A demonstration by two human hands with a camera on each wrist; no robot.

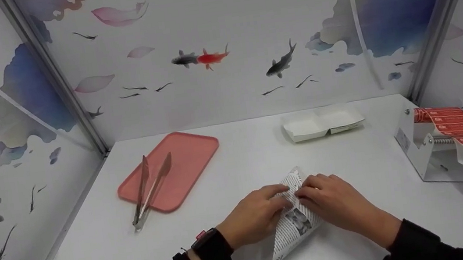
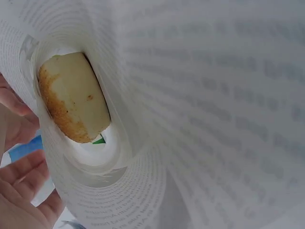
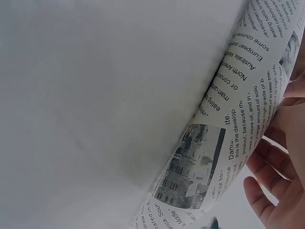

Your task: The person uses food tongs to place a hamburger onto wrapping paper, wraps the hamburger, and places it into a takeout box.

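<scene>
A sheet of newspaper-print wrapping paper (image 1: 286,236) is rolled into a slanting tube on the white table, and its plain pale side spreads toward the front. My left hand (image 1: 253,215) grips the roll's left side near the far end, fingers bent over it. From the right, my right hand (image 1: 339,200) holds the same roll, its fingertips close to the left ones. Looking into the tube, the left wrist view shows a pale, browned piece of bread (image 2: 76,98) inside, with a bit of green beneath. Printed text and a photo show on the paper (image 3: 190,167) in the right wrist view.
Metal tongs (image 1: 165,170) lie across a pink tray (image 1: 192,152) at the left. An open white paper food box (image 1: 308,129) stands at the back right. At the right edge is a label dispenser (image 1: 432,167) with a red-and-white label roll (image 1: 453,122). Printed panels enclose the table.
</scene>
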